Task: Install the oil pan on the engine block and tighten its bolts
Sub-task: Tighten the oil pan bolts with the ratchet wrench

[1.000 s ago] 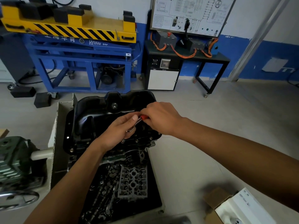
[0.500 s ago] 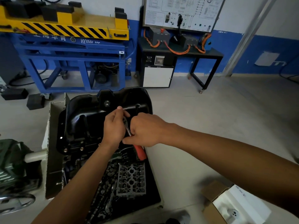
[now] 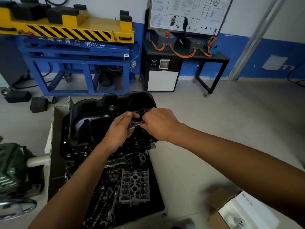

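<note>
Oil pan sits on the engine block under both hands; left hand holds the ratchet by its head, right hand grips its handle, which has swung back away from the wearer, apparently resetting for another tightening stroke.

The blue lift frame bears white Chinese characters, then letters reading roughly "HYX" and partly hidden digits. The print on the wiring diagram board is too small to read.
</note>
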Tool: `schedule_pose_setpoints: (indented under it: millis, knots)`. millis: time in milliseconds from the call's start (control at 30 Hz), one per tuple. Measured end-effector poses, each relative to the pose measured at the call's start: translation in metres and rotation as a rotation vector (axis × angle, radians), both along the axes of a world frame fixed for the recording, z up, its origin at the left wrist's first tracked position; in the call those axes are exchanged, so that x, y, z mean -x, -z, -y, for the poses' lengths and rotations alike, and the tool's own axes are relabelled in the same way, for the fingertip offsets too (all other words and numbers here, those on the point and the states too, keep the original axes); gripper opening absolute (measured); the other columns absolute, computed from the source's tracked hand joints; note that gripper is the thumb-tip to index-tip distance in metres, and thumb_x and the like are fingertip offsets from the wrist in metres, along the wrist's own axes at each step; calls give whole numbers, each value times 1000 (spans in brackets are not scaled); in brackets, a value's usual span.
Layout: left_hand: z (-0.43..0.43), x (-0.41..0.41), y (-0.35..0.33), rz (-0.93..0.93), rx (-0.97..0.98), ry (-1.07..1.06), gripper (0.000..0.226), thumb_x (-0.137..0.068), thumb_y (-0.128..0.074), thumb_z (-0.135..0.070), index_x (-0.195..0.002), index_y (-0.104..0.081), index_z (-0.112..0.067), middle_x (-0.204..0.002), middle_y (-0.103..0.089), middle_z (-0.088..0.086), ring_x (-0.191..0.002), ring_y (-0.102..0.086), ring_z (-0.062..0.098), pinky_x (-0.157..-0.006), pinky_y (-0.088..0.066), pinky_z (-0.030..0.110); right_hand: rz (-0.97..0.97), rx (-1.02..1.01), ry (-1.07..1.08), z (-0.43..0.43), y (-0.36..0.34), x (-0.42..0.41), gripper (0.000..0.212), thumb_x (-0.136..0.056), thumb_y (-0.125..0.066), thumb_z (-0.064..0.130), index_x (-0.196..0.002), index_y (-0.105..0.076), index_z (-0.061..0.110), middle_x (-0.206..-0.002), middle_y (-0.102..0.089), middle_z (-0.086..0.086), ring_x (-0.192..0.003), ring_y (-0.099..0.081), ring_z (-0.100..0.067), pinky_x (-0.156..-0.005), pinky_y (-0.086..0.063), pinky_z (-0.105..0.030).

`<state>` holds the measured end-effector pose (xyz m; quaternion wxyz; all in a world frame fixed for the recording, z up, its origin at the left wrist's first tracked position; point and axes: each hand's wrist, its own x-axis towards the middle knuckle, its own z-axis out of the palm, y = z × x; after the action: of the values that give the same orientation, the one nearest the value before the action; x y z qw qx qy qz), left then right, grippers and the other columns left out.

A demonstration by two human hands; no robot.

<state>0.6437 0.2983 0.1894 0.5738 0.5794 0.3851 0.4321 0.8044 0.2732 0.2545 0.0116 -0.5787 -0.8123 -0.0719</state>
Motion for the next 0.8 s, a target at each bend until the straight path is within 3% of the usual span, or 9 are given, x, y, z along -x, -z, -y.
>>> schedule_pose_setpoints:
  millis: [133, 300, 400, 500, 567, 700, 800]
  knots:
    - [-9, 15, 6, 66, 32, 138, 39, -107, -36, -38, -112, -72, -23, -55, -45, -5, -49, -37, 9, -51, -36, 20, -41, -93, -36, -3, 12, 5, 26, -103, -46, 36, -106, -61, 15, -93, -62, -4, -82, -62, -29, -56, -29, -33]
    - [-8, 21, 6, 52, -17, 135, 39, -99, -47, -44, -117, -70, -18, -55, -42, -6, -51, -36, 10, -52, -36, 21, -106, -93, -61, -6, 13, 9, 23, -104, -43, 31, -113, -56, 15, -103, -60, -4, -91, -60, -27, -58, -32, -34]
    - [-3, 14, 6, 50, -87, -60, 23, -102, -52, -30, -102, -69, -15, -54, -46, -10, -50, -39, 6, -52, -35, 21, -105, -9, -32, -4, 3, 7, 20, -101, -47, 34, -93, -56, 17, -86, -57, -2, -79, -59, -28, -57, -31, -32]
    - [-1, 6, 5, 75, -96, -212, 29, -104, -47, -13, -84, -68, -15, -56, -50, -14, -50, -41, 1, -49, -36, 14, -126, 150, -15, 2, -11, 7, 35, -94, -59, 39, -67, -49, 20, -63, -47, 6, -62, -54, -20, -53, -32, -29]
    - [-2, 2, 4, 72, -78, -282, 31, -101, -48, -9, -79, -67, -16, -57, -52, -11, -53, -41, 4, -50, -35, 18, -166, 260, -33, 11, -17, 14, 43, -88, -66, 43, -56, -48, 21, -52, -51, 6, -53, -54, -15, -51, -39, -29]
    - [-4, 1, 4, 96, -35, -318, 34, -98, -50, -6, -72, -68, -17, -54, -50, -8, -55, -42, 8, -55, -36, 26, -263, 338, -32, 24, -21, 26, 50, -87, -66, 51, -50, -51, 20, -49, -57, 4, -55, -60, -14, -58, -55, -36]
    - [-4, 5, 2, 103, -22, -311, 37, -98, -49, -6, -68, -66, -17, -56, -51, -4, -55, -43, 7, -56, -36, 24, -302, 385, -38, 26, -19, 32, 51, -90, -63, 52, -50, -54, 21, -50, -60, 1, -53, -59, -14, -60, -56, -38]
